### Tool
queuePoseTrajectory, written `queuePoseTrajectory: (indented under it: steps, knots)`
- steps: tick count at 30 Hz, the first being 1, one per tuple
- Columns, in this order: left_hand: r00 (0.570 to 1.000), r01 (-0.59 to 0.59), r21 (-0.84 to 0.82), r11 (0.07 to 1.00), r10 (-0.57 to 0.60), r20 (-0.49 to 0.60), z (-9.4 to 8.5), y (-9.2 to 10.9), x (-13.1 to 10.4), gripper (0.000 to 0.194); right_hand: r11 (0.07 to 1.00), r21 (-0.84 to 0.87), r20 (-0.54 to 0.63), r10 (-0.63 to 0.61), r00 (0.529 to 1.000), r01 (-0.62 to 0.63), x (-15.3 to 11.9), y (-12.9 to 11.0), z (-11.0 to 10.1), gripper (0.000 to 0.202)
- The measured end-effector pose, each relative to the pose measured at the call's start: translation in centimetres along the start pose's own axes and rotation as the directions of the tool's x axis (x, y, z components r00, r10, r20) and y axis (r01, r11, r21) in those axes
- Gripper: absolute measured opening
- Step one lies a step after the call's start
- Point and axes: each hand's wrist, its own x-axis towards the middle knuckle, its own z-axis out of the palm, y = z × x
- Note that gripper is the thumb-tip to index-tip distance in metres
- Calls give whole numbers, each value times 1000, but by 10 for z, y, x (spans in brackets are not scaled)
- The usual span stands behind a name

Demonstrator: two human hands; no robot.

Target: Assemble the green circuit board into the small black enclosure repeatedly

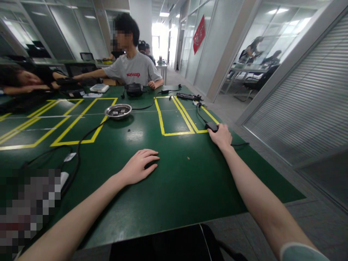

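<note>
My left hand (137, 166) rests palm down on the green table (168, 195), its fingers stretched forward and slightly apart. A dark patch shows between its thumb and fingers; whether that is shadow or an object I cannot tell. Further right, my right hand (222, 137) has its fingers closed on a small black box-shaped power adapter (211, 126). One cable (201, 116) runs from the adapter toward the back, and another comes out beside my wrist. The adapter lies at the near end of a yellow-taped rectangle (178, 133).
A metal bowl (118, 111) with small metal parts stands left of centre. Behind the adapter lies a folded black tripod (189, 96). A black headset-like device (133, 89) sits before a person in a grey shirt (136, 69). A black cable (79, 154) crosses the left side.
</note>
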Motion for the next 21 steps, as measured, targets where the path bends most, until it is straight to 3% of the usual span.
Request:
queuePoseTrajectory:
  steps: [6,12,21]
  knots:
    - [1000,0,1,1000,0,2,-1,-1,-1,27,1000,21,-19,-1,1000,2,4,4,1,51]
    - [1000,3,11,1000,-3,1,-1,0,0,26,990,121,-40,78,996,-73,13,14,5,49]
    - [1000,-2,25,1000,2,9,-2,1,0,27,989,150,-112,29,993,-12,11,13,5,45]
